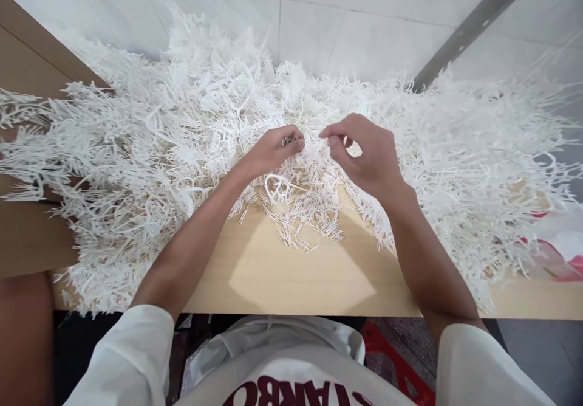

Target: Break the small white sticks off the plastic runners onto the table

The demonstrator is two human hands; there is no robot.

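A wide heap of thin white plastic branched sprues (150,151) covers the table, and both hands are over its middle. My left hand (276,149) is closed, with a small dark, metal-looking piece (288,141) showing between thumb and fingers; its kind I cannot make out. Just to the right, my right hand (367,154) has thumb and forefinger brought together in a pinch; anything between them is too small to name. Below the hands lie many short loose white sticks (314,217). One looped white sprue (279,188) rests beside them, under my left wrist.
The pale wooden tabletop (291,278) ends close to my body. A cardboard box (36,59) stands at the left, and a tiled wall (319,35) closes the back. A slotted metal post (469,29) rises behind. A pink and clear plastic bag (553,260) lies at the right.
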